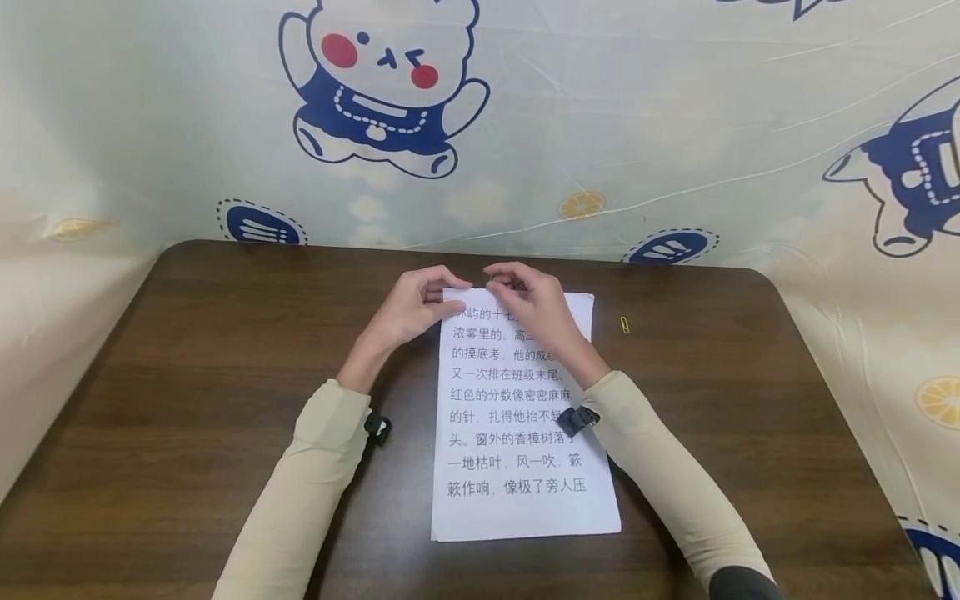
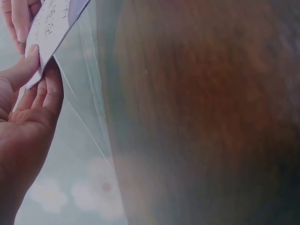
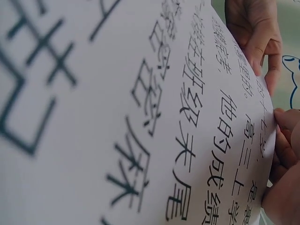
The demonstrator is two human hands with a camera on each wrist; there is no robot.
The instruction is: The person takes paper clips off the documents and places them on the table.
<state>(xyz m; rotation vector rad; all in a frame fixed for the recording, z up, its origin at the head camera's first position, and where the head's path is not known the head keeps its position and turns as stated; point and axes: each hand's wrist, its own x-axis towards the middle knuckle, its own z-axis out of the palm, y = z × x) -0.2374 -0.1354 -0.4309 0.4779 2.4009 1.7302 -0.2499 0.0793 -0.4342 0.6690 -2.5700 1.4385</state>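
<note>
A stack of printed paper sheets (image 1: 525,517) lies on the table with its lines of text facing me. My left hand (image 1: 411,306) pinches the top left corner, thumb above and fingers beneath, as the left wrist view shows. At the top edge, just right of it, my right hand (image 1: 538,310) pinches a small thin piece that looks like a paper clip, mostly hidden by the fingertips. The right wrist view has the sheets (image 3: 93,154) bowed slightly, with both hands at their far edge. A yellow paper clip (image 1: 625,325) lies on the table right of the stack.
The brown wooden table (image 1: 225,433) has rounded far corners. Behind it hangs a pale curtain (image 1: 637,125) with cartoon figures, close to the table's far edge. A small dark camera sits on each wrist.
</note>
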